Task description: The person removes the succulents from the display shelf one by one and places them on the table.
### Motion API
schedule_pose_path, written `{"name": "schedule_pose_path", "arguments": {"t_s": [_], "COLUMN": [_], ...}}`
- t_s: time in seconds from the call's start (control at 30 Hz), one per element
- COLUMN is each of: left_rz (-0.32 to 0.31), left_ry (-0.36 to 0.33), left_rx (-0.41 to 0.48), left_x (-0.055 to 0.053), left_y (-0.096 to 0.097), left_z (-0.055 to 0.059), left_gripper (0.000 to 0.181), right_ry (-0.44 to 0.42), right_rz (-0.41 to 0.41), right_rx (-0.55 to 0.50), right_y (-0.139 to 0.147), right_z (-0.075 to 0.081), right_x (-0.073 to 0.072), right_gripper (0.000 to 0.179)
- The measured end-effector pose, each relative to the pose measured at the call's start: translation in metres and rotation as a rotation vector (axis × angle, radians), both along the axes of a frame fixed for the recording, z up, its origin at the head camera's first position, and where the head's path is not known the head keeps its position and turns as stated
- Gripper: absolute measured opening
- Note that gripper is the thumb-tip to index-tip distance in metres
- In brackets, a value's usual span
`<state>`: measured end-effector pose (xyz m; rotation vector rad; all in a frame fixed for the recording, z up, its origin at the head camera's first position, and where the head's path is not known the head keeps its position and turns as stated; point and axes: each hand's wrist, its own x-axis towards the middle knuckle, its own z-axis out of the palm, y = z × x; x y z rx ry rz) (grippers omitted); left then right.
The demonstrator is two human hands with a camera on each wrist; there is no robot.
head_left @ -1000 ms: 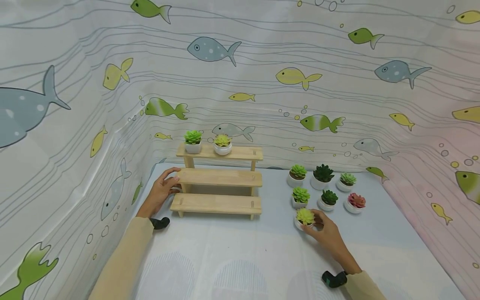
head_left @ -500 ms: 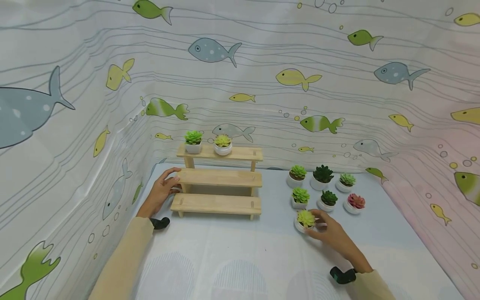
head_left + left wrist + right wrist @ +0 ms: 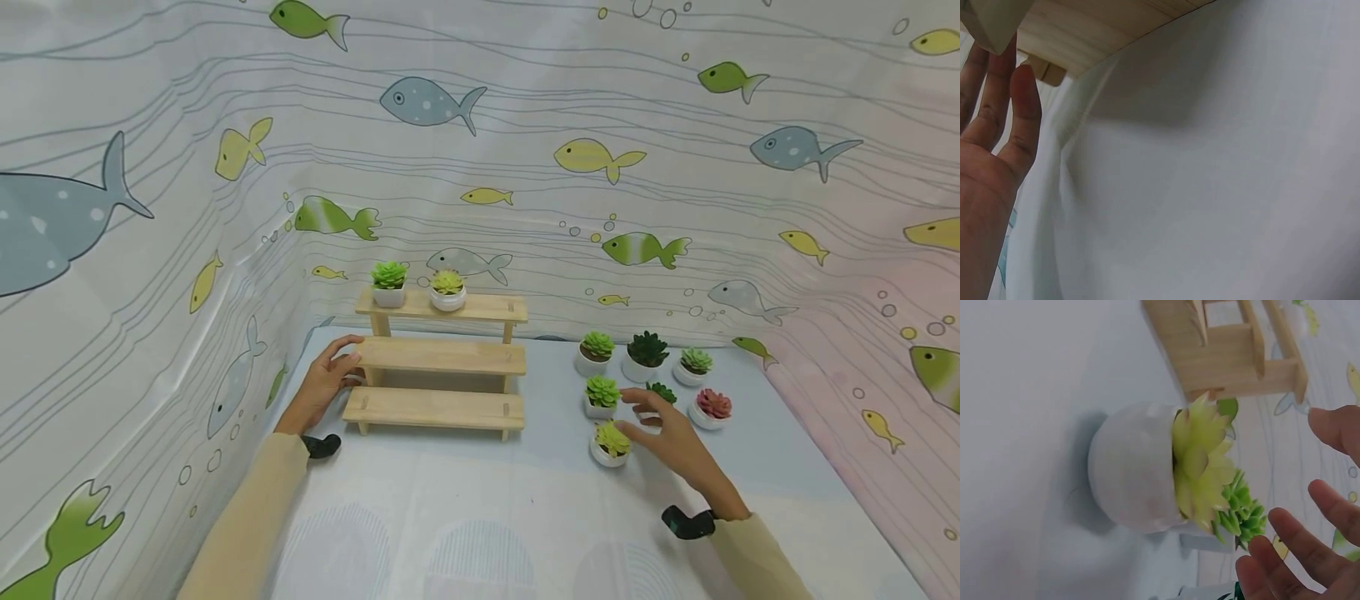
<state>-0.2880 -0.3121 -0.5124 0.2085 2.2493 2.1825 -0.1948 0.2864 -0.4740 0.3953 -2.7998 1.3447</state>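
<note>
Hovering right grip (image 3: 670,435), fingers apart, by the yellow-green succulent (image 3: 612,439); my left grip (image 3: 322,382) holds the wooden stand (image 3: 442,356). Probably light, slick; I'd pinch the white pot (image 3: 1132,465) low.

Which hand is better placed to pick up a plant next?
Probably the right hand: it hovers near the front yellow plant, holding nothing. The left hand holds the stand, well away from that plant.

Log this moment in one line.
left hand: at shelf's left end | right hand: holding nothing, by front yellow plant | shelf top: two plants | table: seven plants
</note>
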Motion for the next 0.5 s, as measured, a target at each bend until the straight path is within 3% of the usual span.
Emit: {"name": "schedule_pose_path", "arguments": {"t_s": [0.2,0.5], "left_rz": [-0.027,-0.01], "left_ry": [-0.009,0.009], "left_rx": [0.017,0.012], "left_x": [0.006,0.0], "left_y": [0.002,-0.001], "left_z": [0.01,0.0], "left_gripper": [0.052,0.048], "right_ry": [0.034,0.077], "right_rz": [0.004,0.027], "right_rx": [-0.038,-0.065], "right_y": [-0.014,-0.035], "right_z": [0.015,0.022], "right_x": [-0.012,-0.031], "right_gripper": [0.056,0.049]}}
